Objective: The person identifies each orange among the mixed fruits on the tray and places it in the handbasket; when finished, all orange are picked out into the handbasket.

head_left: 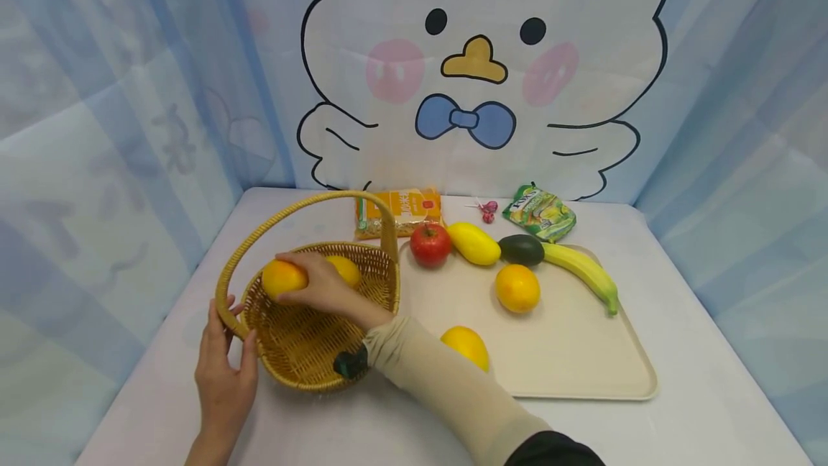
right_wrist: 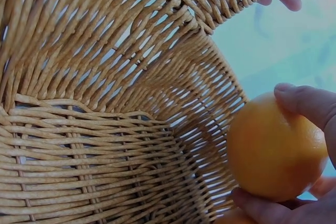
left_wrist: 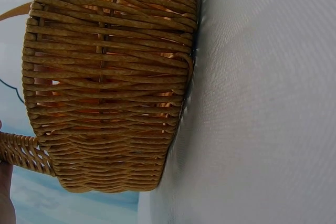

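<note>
at the left end of the white table (head_left: 362, 437), an orange (head_left: 283, 279) is gripped within the wicker basket's (head_left: 307, 351) mouth, just by its left wall. it lies straight ahead of the right hand's (head_left: 318, 280) palm, leftward in the head view, and being round it has no long axis to line up with. the right hand is the nearer one, reaching across from the tray (head_left: 569, 358) side; its thumb and fingers curl about the fruit, spread only as wide as the orange itself. a second orange (head_left: 345, 271) is in the basket, just beyond that hand. whether the gripped orange touches the wall or bears on anything beneath, i cannot tell. the left hand (head_left: 224, 374) clasps the left foot of the basket's handle (head_left: 328, 195), thumb on one side, fingers on the other, outside the rim and near the held orange.
</note>
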A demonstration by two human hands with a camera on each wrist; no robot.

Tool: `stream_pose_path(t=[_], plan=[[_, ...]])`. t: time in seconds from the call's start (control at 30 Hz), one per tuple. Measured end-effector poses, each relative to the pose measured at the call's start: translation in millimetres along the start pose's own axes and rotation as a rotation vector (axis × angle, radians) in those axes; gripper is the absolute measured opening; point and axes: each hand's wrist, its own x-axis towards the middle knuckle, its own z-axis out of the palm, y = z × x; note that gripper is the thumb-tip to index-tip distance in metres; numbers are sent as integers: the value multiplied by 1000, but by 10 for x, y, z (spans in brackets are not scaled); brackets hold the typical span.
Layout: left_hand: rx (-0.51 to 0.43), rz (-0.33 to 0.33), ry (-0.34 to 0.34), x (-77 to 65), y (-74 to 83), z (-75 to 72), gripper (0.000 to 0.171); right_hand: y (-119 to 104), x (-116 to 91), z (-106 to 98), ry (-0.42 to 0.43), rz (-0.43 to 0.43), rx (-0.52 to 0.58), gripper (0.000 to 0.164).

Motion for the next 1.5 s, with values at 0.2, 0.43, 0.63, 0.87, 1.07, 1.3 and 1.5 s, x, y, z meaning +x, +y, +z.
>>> stream_pose_path(t=[0.2,0.43,0.63,0.87,1.07,1.3,1.5], plan=[[-7,5,6,4,-7,3,86,-40,21,29,-91,-35,-83,64],[5,-4,-6,-3,-10,-3,86,-39,38,86,-141,4,-112,65],[12,-8,-5,-6,-11,-4,86,-55,54,106,-158,18,-133,64],[8,-7,-8,-10,-13,-5,86,-38,84,152,-175,29,-138,64],[6,-1,-5,-9,-15,-4,85,-32,97,157,-176,36,-139,64],[1,4,-8,-3,-6,-6,86,-42,99,159,-198,51,-166,65],[-1,8,-4,-5,-6,-4,86,-30,99,182,-232,86,-177,66]])
